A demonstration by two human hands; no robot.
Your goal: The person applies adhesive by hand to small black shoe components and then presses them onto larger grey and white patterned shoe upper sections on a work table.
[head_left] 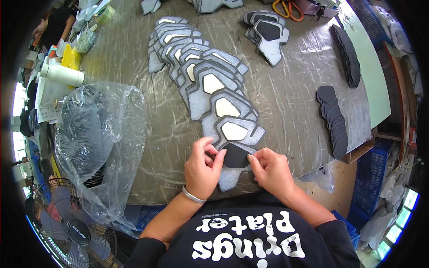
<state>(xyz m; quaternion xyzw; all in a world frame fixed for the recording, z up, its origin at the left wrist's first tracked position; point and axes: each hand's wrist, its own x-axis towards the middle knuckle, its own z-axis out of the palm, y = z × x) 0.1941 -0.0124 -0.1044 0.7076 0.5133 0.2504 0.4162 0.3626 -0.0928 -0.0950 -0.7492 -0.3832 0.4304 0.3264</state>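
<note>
A black, rounded fabric-like patch (236, 157) lies over the nearest grey shaped piece (229, 179), close to the table's front edge. At the patch's left edge is my left hand (201, 167), fingers curled, thumb tip against it. My right hand (271, 169) pinches the patch's right edge between thumb and bent fingers. Just beyond, an overlapping row of grey pieces (196, 102) with dark borders runs toward the far left. White areas (233, 131) show in their middles. Some of the nearest piece is hidden beneath the patch and my hands.
Stacks of black patches (333, 123) and longer dark pieces (346, 56) lie right. Grey pieces with black centres (269, 35) sit at the far right, near orange-handled scissors (288, 10). Left are a clear plastic bag (100, 143), a white bottle (62, 74) and a fan (77, 230).
</note>
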